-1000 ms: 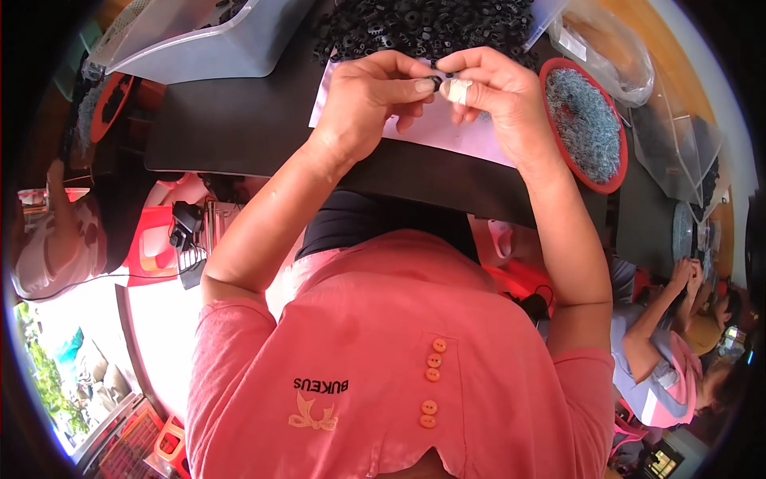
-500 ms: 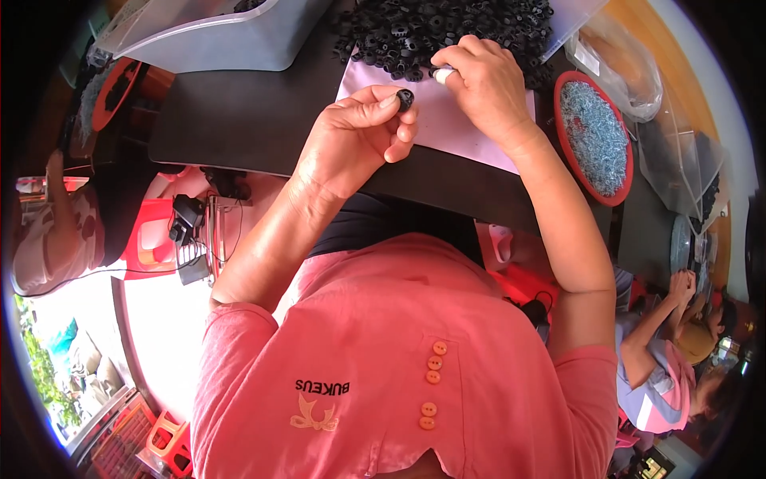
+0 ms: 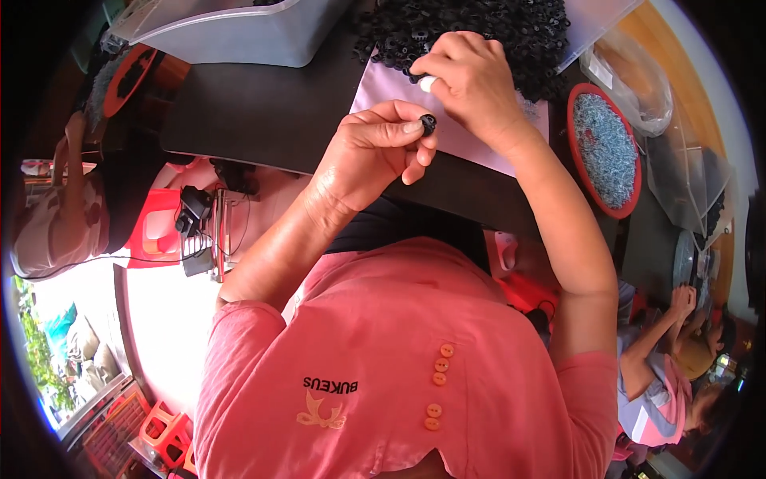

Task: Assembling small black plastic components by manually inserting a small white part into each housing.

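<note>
Between the thumb and fingers of my left hand (image 3: 371,152) is a small round black plastic part (image 3: 428,124), held above the near edge of the table. My right hand (image 3: 475,88), with a white wrap on one digit, is bent in a pinch at the near edge of a heap of small black plastic parts (image 3: 479,24). Dark bits show by its fingertips, but what they grip is too small to make out. Under both lies a pale lilac sheet (image 3: 487,150) on the dark table (image 3: 239,120).
A grey plastic bin (image 3: 239,40) stands at the far left. On the right are a red basin (image 3: 572,132) of small silvery-blue pieces, a clear bag (image 3: 638,88) and a clear bin (image 3: 678,176). Other people sit at the far left and lower right.
The view has shifted slightly, moving the table things rightward in the picture. My right fingertips have moved left and closer to my left hand, which still holds the black part.
</note>
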`<state>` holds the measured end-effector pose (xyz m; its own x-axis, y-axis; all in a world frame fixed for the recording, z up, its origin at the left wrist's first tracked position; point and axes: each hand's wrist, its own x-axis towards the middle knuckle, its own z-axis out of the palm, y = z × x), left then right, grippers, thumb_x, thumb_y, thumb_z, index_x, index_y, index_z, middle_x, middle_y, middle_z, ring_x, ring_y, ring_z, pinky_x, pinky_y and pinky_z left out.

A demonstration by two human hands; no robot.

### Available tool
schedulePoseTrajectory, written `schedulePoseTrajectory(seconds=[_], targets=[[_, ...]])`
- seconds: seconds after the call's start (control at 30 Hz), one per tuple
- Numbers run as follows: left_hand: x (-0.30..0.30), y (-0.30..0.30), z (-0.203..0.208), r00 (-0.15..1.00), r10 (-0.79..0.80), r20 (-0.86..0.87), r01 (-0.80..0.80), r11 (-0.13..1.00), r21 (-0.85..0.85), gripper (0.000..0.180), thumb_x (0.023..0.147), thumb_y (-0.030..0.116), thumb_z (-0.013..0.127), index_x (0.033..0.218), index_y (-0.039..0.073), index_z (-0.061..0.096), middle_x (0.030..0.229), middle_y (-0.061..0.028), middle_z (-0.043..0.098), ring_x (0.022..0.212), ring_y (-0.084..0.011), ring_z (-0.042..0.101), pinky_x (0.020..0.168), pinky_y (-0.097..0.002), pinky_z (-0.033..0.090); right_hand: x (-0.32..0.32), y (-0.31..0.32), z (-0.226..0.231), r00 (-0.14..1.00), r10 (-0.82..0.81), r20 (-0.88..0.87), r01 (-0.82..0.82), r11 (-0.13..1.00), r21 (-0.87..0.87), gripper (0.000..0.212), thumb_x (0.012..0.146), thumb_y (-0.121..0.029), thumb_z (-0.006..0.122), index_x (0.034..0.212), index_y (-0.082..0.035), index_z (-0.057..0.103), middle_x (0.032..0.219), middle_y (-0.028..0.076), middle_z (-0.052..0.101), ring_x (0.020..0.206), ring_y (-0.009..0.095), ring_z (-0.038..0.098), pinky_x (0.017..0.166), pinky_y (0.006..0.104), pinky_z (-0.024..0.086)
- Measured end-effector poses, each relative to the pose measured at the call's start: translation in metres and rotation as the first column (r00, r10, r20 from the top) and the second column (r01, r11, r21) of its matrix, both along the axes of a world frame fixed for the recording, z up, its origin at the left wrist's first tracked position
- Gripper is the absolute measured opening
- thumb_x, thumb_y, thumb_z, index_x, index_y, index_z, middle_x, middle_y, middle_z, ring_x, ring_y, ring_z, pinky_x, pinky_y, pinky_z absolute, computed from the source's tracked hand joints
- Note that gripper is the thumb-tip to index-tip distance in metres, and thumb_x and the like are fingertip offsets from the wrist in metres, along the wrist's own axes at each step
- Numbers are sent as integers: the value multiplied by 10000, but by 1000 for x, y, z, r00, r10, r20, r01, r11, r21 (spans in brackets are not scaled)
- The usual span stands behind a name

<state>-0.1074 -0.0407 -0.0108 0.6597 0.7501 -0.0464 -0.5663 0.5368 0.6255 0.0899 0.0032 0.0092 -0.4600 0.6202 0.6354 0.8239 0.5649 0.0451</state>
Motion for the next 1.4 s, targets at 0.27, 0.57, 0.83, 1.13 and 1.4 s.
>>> schedulePoseTrajectory(seconds=[0.27,0.57,0.83,1.13,1.4], targets=[[-1,-2,-1,1000,-9,4,8,1000,22,144,937,95,587,1008,-27,617,875,-149,612,704,-200,574,510,-287,436,-4,7,-15,996,-87,38,87,996,-17,79,705,-204,722,778,-182,703,875,-30,596,917,206,551,775,401,382],[-1,-3,2,1000,-12,-10,12,1000,25,149,937,95,585,1024,-24,614,869,-152,636,709,-209,601,514,-293,441,-17,-5,-9,979,-160,123,167,985,-49,120,722,-240,716,792,-144,711,900,28,612,936,241,560,792,423,385],[-5,13,17,945,326,-15,-324,944,65,162,951,80,566,1027,-59,599,883,-144,643,744,-229,627,616,-315,486,-17,-4,-17,988,-128,88,124,991,46,63,778,-137,591,796,-129,651,902,44,564,876,259,557,771,415,386],[28,51,28,864,503,31,-504,860,86,136,959,92,544,1038,-18,553,941,-141,624,967,-303,627,893,-407,496,-61,-51,5,393,-101,-914,-386,884,-264,62,893,10,594,929,-1,644,852,-9,630,779,65,552,720,218,462],[52,39,34,892,448,-58,-450,892,-36,114,952,119,567,965,9,541,893,-118,605,887,-279,624,849,-388,518,-50,-60,-2,580,-79,-811,-235,937,-259,65,886,5,603,951,2,606,847,78,649,750,168,622,680,300,493]])
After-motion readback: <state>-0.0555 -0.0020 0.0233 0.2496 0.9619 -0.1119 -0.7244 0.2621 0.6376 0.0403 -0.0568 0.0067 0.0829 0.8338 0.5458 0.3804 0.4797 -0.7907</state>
